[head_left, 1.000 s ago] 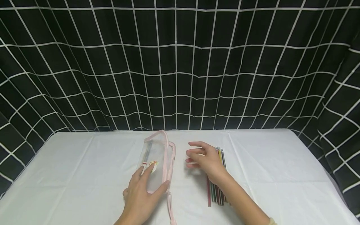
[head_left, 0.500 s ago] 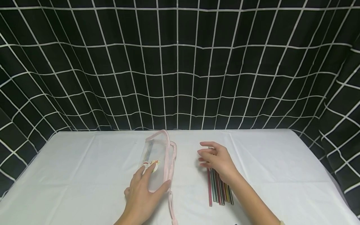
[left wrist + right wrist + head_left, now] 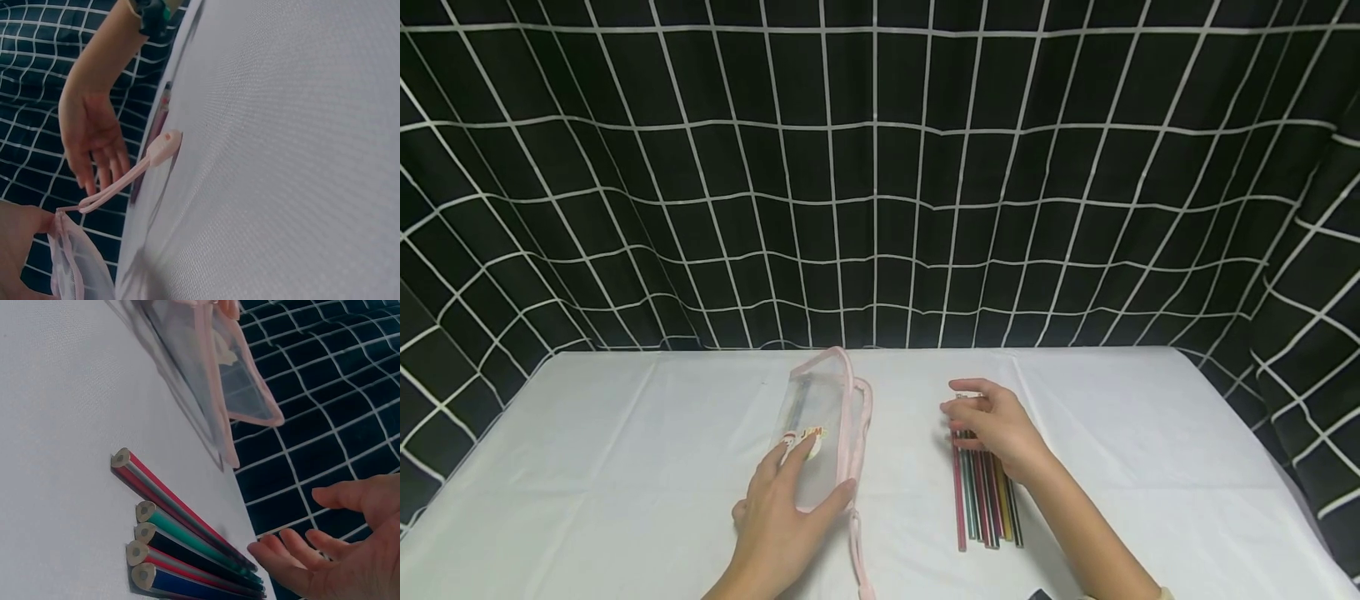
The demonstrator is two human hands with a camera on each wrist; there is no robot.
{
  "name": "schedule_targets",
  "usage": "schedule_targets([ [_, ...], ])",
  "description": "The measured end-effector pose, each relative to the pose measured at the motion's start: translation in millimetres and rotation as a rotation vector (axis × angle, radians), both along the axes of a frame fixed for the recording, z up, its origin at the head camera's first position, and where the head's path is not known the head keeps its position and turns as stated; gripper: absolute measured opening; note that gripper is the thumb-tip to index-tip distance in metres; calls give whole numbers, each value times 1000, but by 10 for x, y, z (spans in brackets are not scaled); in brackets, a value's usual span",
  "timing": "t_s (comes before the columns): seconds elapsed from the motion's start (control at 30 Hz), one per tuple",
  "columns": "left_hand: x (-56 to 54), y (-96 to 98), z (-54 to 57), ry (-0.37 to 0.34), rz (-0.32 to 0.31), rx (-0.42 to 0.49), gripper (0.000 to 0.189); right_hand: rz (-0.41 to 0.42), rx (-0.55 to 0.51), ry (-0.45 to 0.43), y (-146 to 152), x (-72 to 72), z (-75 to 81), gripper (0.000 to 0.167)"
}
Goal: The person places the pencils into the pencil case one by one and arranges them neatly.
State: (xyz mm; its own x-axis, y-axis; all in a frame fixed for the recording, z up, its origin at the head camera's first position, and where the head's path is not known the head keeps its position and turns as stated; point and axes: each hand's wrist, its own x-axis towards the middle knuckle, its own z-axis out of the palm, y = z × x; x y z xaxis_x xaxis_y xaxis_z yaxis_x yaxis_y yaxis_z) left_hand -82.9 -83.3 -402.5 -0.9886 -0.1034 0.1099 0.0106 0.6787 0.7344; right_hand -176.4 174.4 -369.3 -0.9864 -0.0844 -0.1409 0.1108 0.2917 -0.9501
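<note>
Sleeve fabric (image 3: pixel 1166 594), pale, edges into the head view at five o'clock, and a dark object (image 3: pixel 1040 595), cut off by the bottom edge and too little seen to name, sits just left of that forearm. A pink strap (image 3: pixel 856 550) trails toward six o'clock from the near end of a pink-trimmed mesh pouch (image 3: pixel 827 483), which lies at eleven o'clock from the person. The pouch bears a sticker (image 3: pixel 818 432) with a small cartoon figure and coloured lettering, partly covered by a fingertip and too blurred to read surely. A long dark strip shows through the mesh; its nature cannot be told. At about three o'clock from the pouch, a bundle of pencils (image 3: pixel 988 500) in red, green, yellow and dark colours lies lengthwise, flat wooden ends toward the person. The left hand (image 3: pixel 778 508) grips the pouch's near part, thumb at the pink edge, other fingers spread over the mesh. The right hand (image 3: pixel 1000 425) hangs over the pencils' far portion, hiding part of them, its fingers loosely bent and grasping nothing; whether one touches a pencil cannot be told. White cloth covers the surface (image 3: pixel 625 467), and at twelve o'clock behind it hangs a black curtain (image 3: pixel 895 167) gridded in white.
</note>
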Motion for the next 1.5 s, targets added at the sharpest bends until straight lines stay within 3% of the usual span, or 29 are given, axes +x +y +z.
schedule_targets([
  [0.3,-2,-5,10,-14,-1,1,75,12,6,-48,-24,-3,-17,58],
  [0.73,3,-7,2,-7,-4,-2,75,48,4,-46,8,23,1,61],
  [1.5,6,-11,13,-15,0,0,75,30,49,-80,-64,43,-7,62],
])
